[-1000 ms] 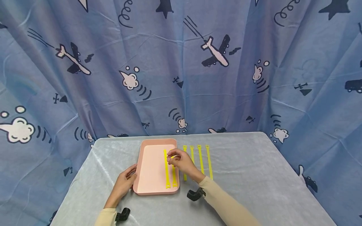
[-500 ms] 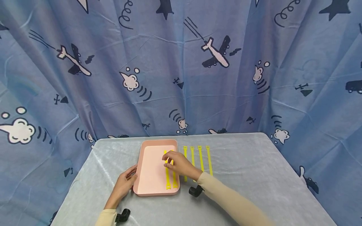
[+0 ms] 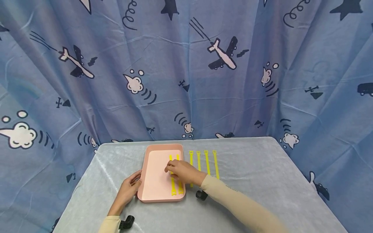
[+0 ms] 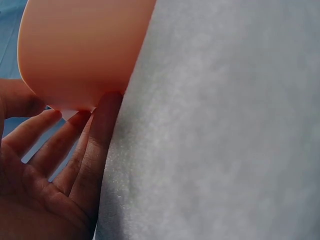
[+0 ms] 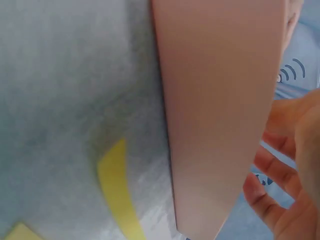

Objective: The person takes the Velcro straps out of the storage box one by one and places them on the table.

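Observation:
A pink tray (image 3: pixel 155 181) lies on the grey table, with two yellow strap-like cable ties (image 3: pixel 173 188) side by side along its right half. My left hand (image 3: pixel 127 191) rests against the tray's left side; in the left wrist view its fingers (image 4: pixel 95 145) lie fairly straight at the outer wall. Over the ties in the tray hovers my right hand (image 3: pixel 185 172), fingers loosely bent, covering their middle parts. Between the bent fingers (image 5: pixel 270 205) in the right wrist view nothing is held. Several more yellow cable ties (image 3: pixel 207 161) lie in a row right of the tray, their near ends partly behind the right forearm.
The grey cloth-covered table (image 3: pixel 256 181) extends to both sides of the tray. Behind it hangs a blue patterned curtain (image 3: pixel 163 64). Each wrist wears a black camera (image 3: pixel 127 222) close above the table.
My right hand has moved left and slightly nearer over the tray, its fingers passing from the ties' upper part to their middle. The left hand and tray have stayed in place.

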